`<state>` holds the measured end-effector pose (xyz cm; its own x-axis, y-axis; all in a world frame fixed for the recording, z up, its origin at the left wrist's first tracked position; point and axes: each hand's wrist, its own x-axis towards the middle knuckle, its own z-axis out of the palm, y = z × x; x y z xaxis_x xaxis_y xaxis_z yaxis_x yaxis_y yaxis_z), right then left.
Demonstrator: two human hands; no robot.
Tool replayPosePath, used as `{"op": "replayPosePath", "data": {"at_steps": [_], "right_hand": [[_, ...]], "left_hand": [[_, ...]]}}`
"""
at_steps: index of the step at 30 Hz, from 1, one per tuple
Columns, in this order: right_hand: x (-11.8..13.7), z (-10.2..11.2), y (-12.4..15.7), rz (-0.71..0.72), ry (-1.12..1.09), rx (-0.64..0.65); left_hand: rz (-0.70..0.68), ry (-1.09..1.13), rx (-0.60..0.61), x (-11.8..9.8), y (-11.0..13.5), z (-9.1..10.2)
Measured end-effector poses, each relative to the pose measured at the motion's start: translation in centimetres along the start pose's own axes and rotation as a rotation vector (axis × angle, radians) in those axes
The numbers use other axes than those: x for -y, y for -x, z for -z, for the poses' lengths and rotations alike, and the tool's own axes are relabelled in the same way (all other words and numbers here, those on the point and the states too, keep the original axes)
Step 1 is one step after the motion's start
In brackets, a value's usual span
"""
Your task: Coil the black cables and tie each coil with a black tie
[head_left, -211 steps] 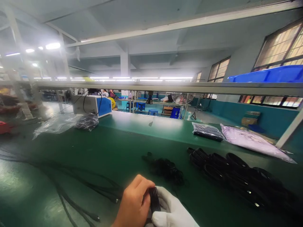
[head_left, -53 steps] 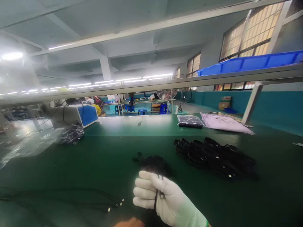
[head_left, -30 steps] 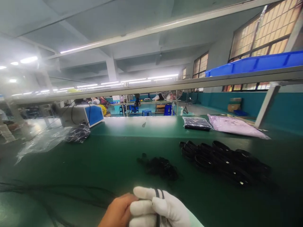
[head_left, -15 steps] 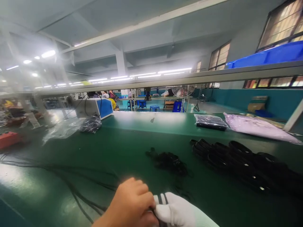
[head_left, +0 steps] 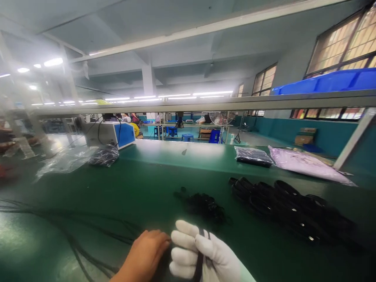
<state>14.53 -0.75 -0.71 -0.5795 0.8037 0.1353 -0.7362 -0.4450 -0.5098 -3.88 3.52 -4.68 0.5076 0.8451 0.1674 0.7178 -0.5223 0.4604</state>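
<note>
My left hand (head_left: pixel 146 252), bare, is low in the middle with its fingers curled and close together; whatever lies inside them is hidden. Black cables (head_left: pixel 79 246) on the green table run up to its wrist. Just right of it, my right hand (head_left: pixel 205 250) wears a white glove, its thumb pressed over a dark cable (head_left: pixel 199 266) that hangs down through the palm. Thin dark bands cross the glove near the index finger. Beyond the hands lies a tangled pile of small black pieces (head_left: pixel 205 205). Further right are several coiled black cables (head_left: pixel 273 203).
At the far table edge lie a clear bag with dark contents (head_left: pixel 253 156) and a pinkish bag (head_left: pixel 308 164). Back left stands a blue and white machine (head_left: pixel 125 134) beside crumpled plastic bags (head_left: pixel 104 155). A rail (head_left: pixel 188 105) crosses above, with a blue bin (head_left: pixel 329 81) over it.
My hands have parted: the left moved left and down, away from the glove. The gloved fingers now show, extended toward the left. The view has shifted slightly.
</note>
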Motion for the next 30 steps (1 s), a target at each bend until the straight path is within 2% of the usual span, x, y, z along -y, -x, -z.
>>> {"op": "replayPosePath", "data": {"at_steps": [3,7,10,12,15,16,18,20,22,24,27,30], "right_hand": [[0.6,1.4,0.0,0.100,0.105,-0.198],[0.5,1.9,0.0,0.144,0.211,-0.333],[0.1,1.2,0.3,0.060,0.353,-0.407],[0.1,0.6,0.6,-0.063,0.470,-0.320],[0.1,0.0,0.8,-0.235,0.511,-0.036],[0.0,-0.1,0.7,-0.264,0.475,0.022],[-0.5,-0.2,0.6,-0.289,0.377,0.053],[-1.1,-0.3,0.4,-0.311,0.260,0.050],[-1.6,-0.5,0.2,-0.348,0.142,0.051],[-2.1,-0.6,-0.2,-0.354,0.016,0.098],[-2.4,-0.2,-0.7,-0.211,-0.103,0.136],[-2.0,0.8,-0.9,-0.001,-0.089,-0.011]], "left_hand": [[-0.136,-0.346,-0.113,0.1,1.4,-1.7],[-0.364,-0.523,-0.254,-1.3,2.1,-4.0],[-0.485,-0.477,-0.348,-2.7,1.6,-3.0],[-0.520,-0.410,-0.328,-3.5,1.1,-0.6],[-0.430,-0.229,-0.135,-4.4,0.6,3.8],[-0.367,-0.133,-0.072,-4.4,0.5,4.9],[-0.222,0.128,0.036,-4.1,0.1,6.0],[-0.089,0.431,0.126,-3.3,-0.3,5.7],[0.015,0.705,0.193,-2.5,-0.8,4.5],[0.091,0.866,0.202,-1.9,-1.2,2.9],[0.128,0.851,0.168,-1.7,-1.2,1.2],[0.115,0.602,0.130,-1.9,-0.3,0.3]]}}
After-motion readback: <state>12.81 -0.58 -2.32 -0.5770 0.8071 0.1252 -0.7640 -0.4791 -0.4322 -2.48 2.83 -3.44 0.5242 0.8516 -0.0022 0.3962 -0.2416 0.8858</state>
